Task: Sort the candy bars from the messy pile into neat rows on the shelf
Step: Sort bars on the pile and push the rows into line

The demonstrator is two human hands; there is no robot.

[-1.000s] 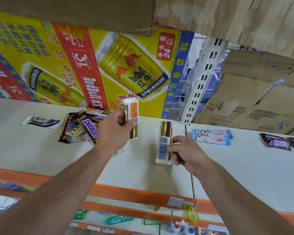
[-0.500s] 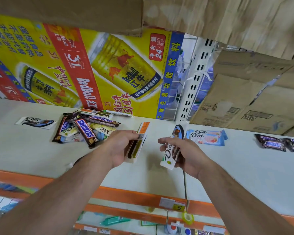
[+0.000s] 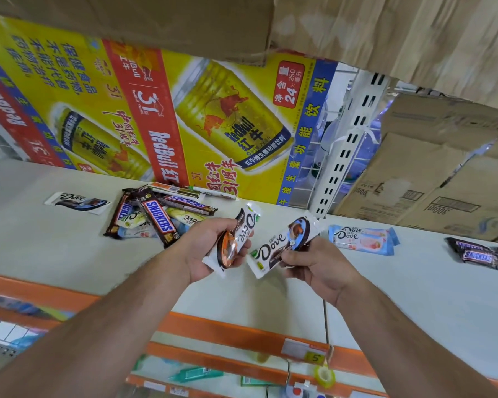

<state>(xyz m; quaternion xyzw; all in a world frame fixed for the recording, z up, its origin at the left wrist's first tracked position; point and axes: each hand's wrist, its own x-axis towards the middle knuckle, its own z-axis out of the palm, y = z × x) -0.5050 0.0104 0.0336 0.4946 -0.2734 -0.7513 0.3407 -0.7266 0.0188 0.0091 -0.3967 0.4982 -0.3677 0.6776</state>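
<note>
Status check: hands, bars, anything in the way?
Left hand grips Dove bar. Right hand grips second Dove bar. Pile unsorted behind. Nothing blocking.

White-and-brown Dove bar [image 3: 279, 245], pale-blue Dove packet [image 3: 362, 239], orange shelf edge [image 3: 227, 331], yellow-and-red carton [image 3: 213, 116].

The flat white shelf board [image 3: 55, 248] in front of me has an orange front edge [image 3: 213, 331] with a small price tag [image 3: 302, 350] fixed to it. At my far left a white-and-dark Dove bar [image 3: 76, 202] lies flat, alone. Just right of it sits the messy pile of candy bars [image 3: 156, 219]: brown Snickers bars crossed over pale Dove wrappers. The pile's rear lies close against the yellow-and-red Red Bull carton [image 3: 184, 124] standing along the back. To my right a pale blue Dove bar with pink print [image 3: 362, 239] lies flat by itself. Well beyond it dark Snickers bars [image 3: 480, 254] lie together, near brown cardboard boxes [image 3: 429, 182] at the back.
</note>
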